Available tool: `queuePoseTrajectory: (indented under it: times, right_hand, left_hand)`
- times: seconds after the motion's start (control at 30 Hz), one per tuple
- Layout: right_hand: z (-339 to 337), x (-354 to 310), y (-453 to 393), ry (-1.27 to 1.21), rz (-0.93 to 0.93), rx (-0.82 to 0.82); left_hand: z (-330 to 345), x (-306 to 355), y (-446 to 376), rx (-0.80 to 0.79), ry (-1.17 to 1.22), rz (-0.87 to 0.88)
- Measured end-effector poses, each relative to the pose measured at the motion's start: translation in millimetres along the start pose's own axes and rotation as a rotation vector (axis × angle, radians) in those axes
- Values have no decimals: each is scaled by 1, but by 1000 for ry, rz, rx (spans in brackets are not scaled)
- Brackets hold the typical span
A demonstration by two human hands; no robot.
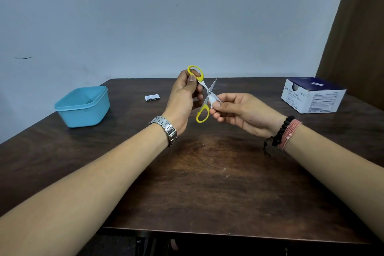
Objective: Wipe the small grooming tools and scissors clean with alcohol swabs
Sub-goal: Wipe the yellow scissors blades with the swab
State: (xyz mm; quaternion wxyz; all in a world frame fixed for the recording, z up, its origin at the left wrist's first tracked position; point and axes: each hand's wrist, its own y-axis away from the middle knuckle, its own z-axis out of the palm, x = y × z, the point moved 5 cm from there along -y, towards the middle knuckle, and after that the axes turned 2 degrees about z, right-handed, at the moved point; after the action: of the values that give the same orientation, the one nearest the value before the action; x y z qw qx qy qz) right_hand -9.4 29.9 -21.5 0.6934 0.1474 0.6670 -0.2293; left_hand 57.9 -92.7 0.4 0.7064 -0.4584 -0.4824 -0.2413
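- Our left hand (pixel 185 91) holds the scissors (pixel 204 93) mid-air above the counter (pixel 207 172), blades spread, finger through the far yellow loop.
- Our right hand (pixel 239 110) pinches the swab (pixel 213 100) around one blade.
- Risk, we judge: the blades could close and nick our fingertips, or the swab could slip off.

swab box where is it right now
In the head view the swab box sits at the table's far right corner, beyond the right hand, which pinches a swab.

Dark wooden table (pixel 207 183), pale wall (pixel 145 16)
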Motion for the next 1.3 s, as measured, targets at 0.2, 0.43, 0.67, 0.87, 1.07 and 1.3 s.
queuePoseTrajectory:
  times: [0.2,0.43,0.67,0.87,1.07,1.3]
  right_hand:
    - [-2,-2,2,-2,-10,15]
    - [-6,-5,2,10,-8,45]
    - [-15,-11,4,13,-41,95]
    - [-24,-16,3,86,-143,254]
    - [-33,-26,8,306,-281,425]
    - [-22,-34,12,617,-426,436]
  left_hand:
    - [-3,2,-3,25,15,-6]
    - [-15,4,-9,145,78,-39]
    - [-20,-1,-9,194,15,-75]
    - [-7,-3,-6,46,-110,-62]
    - [9,-10,-1,-131,-145,-43]
    - [9,-11,2,-146,-137,-26]
